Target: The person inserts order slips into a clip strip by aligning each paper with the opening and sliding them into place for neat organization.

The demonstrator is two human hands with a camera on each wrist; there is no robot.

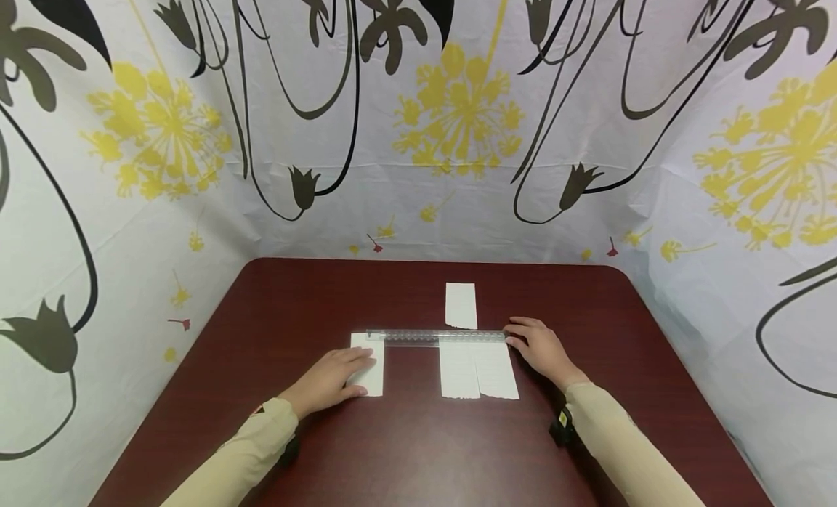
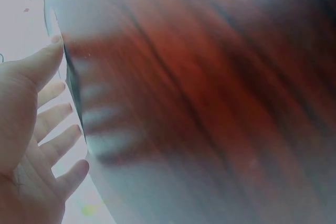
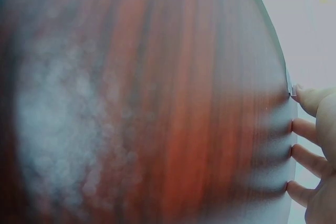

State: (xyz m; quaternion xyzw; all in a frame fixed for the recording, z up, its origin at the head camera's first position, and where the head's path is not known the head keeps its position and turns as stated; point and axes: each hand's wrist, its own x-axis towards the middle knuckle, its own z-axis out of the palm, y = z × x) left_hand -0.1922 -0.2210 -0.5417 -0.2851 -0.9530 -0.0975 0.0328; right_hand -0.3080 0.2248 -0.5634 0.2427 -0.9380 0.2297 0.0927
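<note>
A clear plastic ruler (image 1: 418, 338) lies across the dark red table, its lower edge overlapping the tops of white paper pieces. My left hand (image 1: 338, 376) rests on the left paper strip (image 1: 374, 380), fingers extended towards the ruler's left end. In the left wrist view, the left hand (image 2: 31, 124) shows its fingers spread at the paper. My right hand (image 1: 540, 349) touches the ruler's right end with its fingertips. The right wrist view has the right hand (image 3: 320, 145) with its thumb at the ruler's tip and other fingertips on the tabletop.
Two paper pieces (image 1: 460, 372) with torn lower edges lie side by side below the ruler's right half. Another torn piece (image 1: 461, 303) lies just beyond the ruler. A patterned white cloth (image 1: 445, 224) hangs around the table (image 1: 418, 449).
</note>
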